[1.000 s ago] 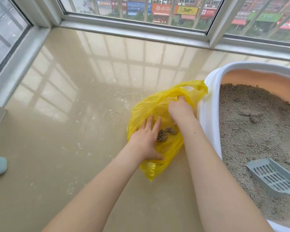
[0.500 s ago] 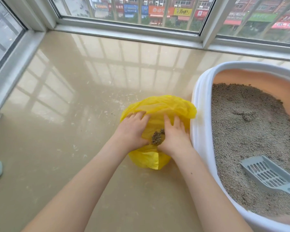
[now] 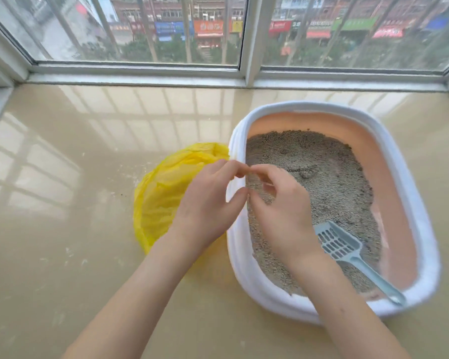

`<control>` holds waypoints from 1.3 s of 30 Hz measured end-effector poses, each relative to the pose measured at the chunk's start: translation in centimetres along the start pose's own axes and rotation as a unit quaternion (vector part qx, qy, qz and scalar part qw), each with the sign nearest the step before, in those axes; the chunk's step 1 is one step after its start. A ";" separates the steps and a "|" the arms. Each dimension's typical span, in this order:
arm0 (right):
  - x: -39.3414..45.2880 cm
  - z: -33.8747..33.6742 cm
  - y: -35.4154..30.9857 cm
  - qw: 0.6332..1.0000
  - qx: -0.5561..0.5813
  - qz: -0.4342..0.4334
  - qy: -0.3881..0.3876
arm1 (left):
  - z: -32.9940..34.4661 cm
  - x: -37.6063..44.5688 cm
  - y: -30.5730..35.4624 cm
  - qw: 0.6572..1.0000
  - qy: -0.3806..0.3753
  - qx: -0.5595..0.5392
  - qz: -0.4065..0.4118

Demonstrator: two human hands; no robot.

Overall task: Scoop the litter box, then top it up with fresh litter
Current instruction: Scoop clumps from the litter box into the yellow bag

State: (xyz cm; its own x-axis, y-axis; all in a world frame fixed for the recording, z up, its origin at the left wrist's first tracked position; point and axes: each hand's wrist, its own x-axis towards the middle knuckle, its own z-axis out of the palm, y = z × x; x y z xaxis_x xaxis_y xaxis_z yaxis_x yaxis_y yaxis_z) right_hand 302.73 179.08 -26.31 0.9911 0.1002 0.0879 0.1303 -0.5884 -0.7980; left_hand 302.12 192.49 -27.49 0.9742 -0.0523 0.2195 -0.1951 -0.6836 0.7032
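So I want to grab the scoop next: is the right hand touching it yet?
Apart. The head view shows the right hand raised above the litter, the scoop lying untouched beside its wrist.

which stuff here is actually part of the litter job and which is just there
Part of the job:
litter box
litter
scoop
yellow bag

Just there:
window frame
crumbs on the floor

Both hands off yellow bag — L hand & R hand now fingertip-to-fingertip over litter box rim.
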 end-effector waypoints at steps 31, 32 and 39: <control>14.7 -16.6 14.7 0.814 -0.479 0.030 -0.327 | 10.6 3.8 -0.2 0.973 -0.013 0.221 -0.069; 15.6 -16.1 14.8 0.813 -0.475 0.015 -0.337 | 10.6 3.8 -0.2 0.974 -0.010 0.213 -0.073; 16.7 -11.2 16.4 0.877 -0.296 0.056 -0.375 | 10.4 3.8 0.1 0.981 0.013 0.175 -0.081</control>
State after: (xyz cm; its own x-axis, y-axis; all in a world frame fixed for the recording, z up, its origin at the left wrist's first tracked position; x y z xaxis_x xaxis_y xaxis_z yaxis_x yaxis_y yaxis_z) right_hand 321.73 162.15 -31.22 0.7299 0.3843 -0.5653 0.2452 -0.9192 -0.3081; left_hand 306.99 184.63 -33.66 0.9851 0.0938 0.1443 0.0179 -0.8898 0.4559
